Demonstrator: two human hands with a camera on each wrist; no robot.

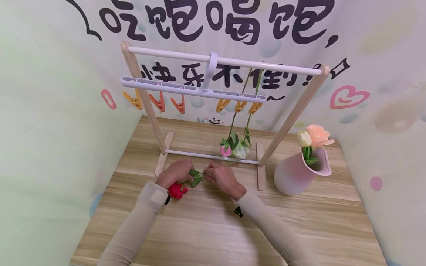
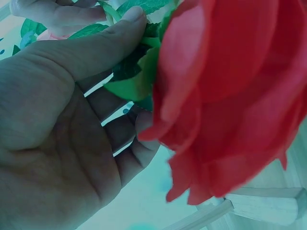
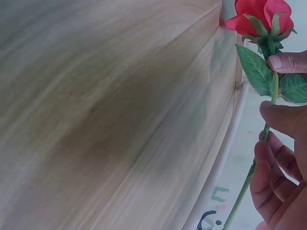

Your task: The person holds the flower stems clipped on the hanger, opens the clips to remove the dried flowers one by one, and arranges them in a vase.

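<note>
A red artificial rose (image 1: 177, 191) lies across both hands, low over the wooden table, its bloom to the left. My left hand (image 1: 178, 173) pinches the stem just below the bloom, thumb against the green leaves (image 3: 255, 71). Farther down, the thumb and fingers of my right hand (image 1: 223, 178) pinch the same green stem (image 3: 244, 187), whose end runs on to the right. In the left wrist view the red petals (image 2: 230, 96) fill much of the picture and hide some fingertips.
Behind the hands stands a wooden rack (image 1: 288, 114) with a lilac clip hanger (image 1: 166, 87) on its top bar. Yellow clips (image 1: 240, 106) hold a pink flower (image 1: 226, 150) and a white flower (image 1: 241, 150) head down. At right, a vase (image 1: 293, 176) contains peach and white flowers.
</note>
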